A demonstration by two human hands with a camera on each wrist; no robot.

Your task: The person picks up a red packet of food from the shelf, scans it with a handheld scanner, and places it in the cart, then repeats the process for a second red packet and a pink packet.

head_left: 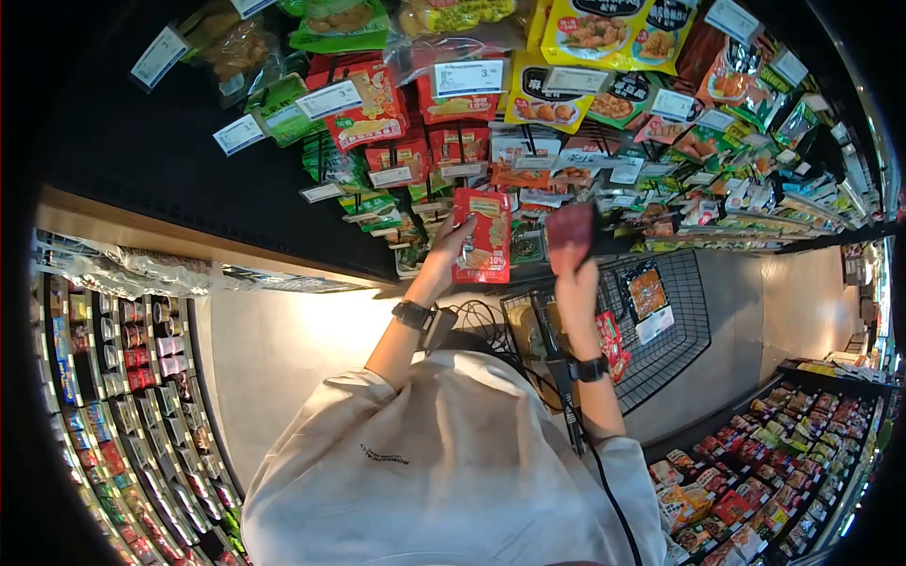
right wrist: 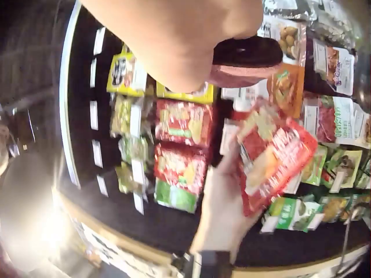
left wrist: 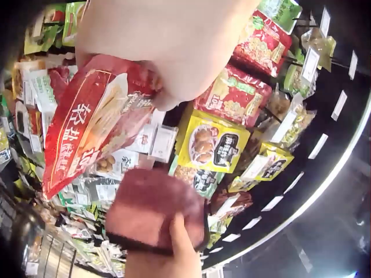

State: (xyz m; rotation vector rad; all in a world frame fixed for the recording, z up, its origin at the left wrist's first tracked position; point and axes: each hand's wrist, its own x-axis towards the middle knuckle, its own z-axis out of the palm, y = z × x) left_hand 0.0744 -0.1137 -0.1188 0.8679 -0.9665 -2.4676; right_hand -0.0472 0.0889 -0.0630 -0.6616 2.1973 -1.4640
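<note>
A tall dark store rack [head_left: 123, 141] fills the upper part of the head view, hung with rows of bagged foods. Below it is a person in a pale top [head_left: 453, 462], facing the rack. A wire shopping cart [head_left: 706, 316] stands to the person's right, holding a tray pack [head_left: 647, 291] and some red packets [head_left: 613, 347].

The left hand [head_left: 445, 253] is raised in front of the rack. Its grip is closed on one side of a red packet [head_left: 486, 236], thumb across the front; the packet hangs upright, free of the rack, with its printed face toward the person.

The right hand [head_left: 574, 275], just beside it, holds a dull red, dark-edged pack [head_left: 569, 227]. This grip is closed too, and the left wrist view shows the thumb lying over the face. The pack is blurred, so its contents cannot be told. The two held things are near each other but apart.

The step in hand looks like examining or comparing the two packs. With both hands full, the next move seems to call for a firm pinch on each and a clear path around the hanging goods and small price tags [head_left: 469, 78].
</note>
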